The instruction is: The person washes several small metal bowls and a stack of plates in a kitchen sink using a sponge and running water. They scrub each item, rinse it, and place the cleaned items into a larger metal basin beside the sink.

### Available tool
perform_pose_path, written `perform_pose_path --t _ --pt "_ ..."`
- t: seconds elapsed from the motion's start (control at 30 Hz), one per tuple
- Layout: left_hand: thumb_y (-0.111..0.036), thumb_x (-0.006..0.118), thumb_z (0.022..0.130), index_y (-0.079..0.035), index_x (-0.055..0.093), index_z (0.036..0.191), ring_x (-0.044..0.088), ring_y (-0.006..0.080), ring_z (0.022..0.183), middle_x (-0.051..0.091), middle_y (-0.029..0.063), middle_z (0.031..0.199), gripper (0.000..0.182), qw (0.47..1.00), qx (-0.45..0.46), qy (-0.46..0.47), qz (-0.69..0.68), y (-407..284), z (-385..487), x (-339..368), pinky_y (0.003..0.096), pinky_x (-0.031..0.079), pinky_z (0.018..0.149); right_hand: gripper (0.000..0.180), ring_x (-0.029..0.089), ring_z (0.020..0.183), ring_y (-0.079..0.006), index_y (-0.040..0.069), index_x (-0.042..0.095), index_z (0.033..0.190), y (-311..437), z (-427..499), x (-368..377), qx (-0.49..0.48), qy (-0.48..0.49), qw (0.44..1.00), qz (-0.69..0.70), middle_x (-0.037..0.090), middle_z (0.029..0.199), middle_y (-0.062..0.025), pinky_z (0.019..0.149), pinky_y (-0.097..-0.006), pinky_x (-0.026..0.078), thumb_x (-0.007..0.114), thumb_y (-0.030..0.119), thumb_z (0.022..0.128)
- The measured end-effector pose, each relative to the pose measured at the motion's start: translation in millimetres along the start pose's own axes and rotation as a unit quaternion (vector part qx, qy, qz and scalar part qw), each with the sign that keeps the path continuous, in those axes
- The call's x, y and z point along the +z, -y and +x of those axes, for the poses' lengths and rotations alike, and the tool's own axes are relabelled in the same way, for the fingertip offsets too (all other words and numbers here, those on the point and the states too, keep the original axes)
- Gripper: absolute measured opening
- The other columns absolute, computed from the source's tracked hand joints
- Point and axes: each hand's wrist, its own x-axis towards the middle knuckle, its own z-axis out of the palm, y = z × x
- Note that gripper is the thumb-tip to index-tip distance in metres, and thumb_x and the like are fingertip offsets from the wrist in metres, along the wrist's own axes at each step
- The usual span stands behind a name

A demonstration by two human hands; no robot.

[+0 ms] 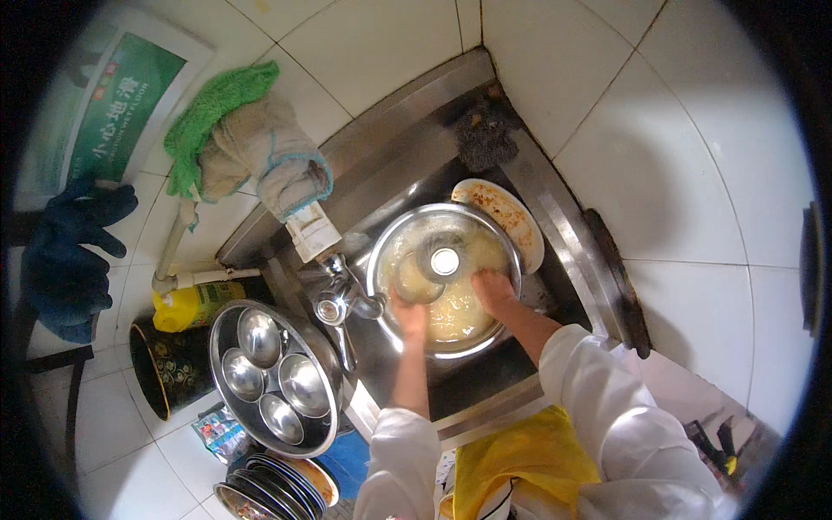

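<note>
A wide stainless steel basin [383, 234] of cloudy yellowish water stands in the metal sink [468, 390]. My left hand [411, 317] reaches into it and grips the lower edge of a small round bowl [416, 276], which lies partly under the water. My right hand [495, 292] is at the basin's right side; its fingers dip into the water, and what they hold is hidden. A bright round spot shows in the middle of the basin. Behind the basin's upper right rim leans a white oval plate [504, 218] with reddish food residue.
A chrome faucet [335, 309] reaches over the basin's left rim. Left of it sit a steel bowl [331, 416] holding several smaller bowls and a stack of soiled plates [273, 487]. A steel scourer [484, 136] lies at the back corner. Cloths [260, 153] hang above the faucet.
</note>
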Motion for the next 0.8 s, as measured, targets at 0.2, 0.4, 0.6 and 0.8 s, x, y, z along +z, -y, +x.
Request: perform_pose_path --t 0.2,0.4,0.6,0.8 --pt "0.010 0.054 0.089 -0.001 0.042 0.147 0.058 0.0259 0.122 0.060 0.0164 0.134 0.061 0.984 0.063 -0.007 0.169 -2 -7 -34 0.0361 0.046 0.105 0.028 0.072 0.092 -0.0364 0.006 0.067 0.117 60 -48 -68 -0.172 0.234 0.956 -0.043 0.068 0.109 -0.0225 0.079 -0.0449 0.060 0.058 0.010 0.091" --pt "0.003 0.056 0.084 0.004 0.066 0.111 0.068 0.0448 0.100 0.071 0.0266 0.104 0.029 0.924 0.135 0.066 0.352 -43 -30 -51 0.0478 0.054 0.086 0.034 0.069 0.099 -0.0329 0.003 0.062 0.119 100 -37 -153 -0.401 -0.155 0.879 0.209 0.064 0.120 -0.0182 0.076 -0.0452 0.059 0.062 0.016 0.087" --pt "-0.005 0.055 0.097 0.005 0.067 0.108 0.070 0.0460 0.096 0.071 0.0286 0.096 0.019 0.911 0.187 0.103 0.352 -82 -38 -44 0.0468 0.054 0.079 0.043 0.073 0.093 -0.0346 0.001 0.065 0.119 112 23 -125 -0.377 -0.010 0.924 0.068 0.070 0.104 -0.0186 0.072 -0.0422 0.060 0.073 0.025 0.084" --pt "-0.010 0.055 0.102 0.002 0.066 0.121 0.070 0.0319 0.087 0.072 0.0235 0.097 0.025 0.949 0.175 -0.054 0.257 -82 -49 -28 0.0399 0.053 0.082 0.039 0.068 0.072 -0.0226 -0.003 0.074 0.087 112 -16 -30 0.146 0.095 0.862 0.476 0.073 0.078 -0.0147 0.066 -0.0392 0.056 0.079 0.035 0.089"
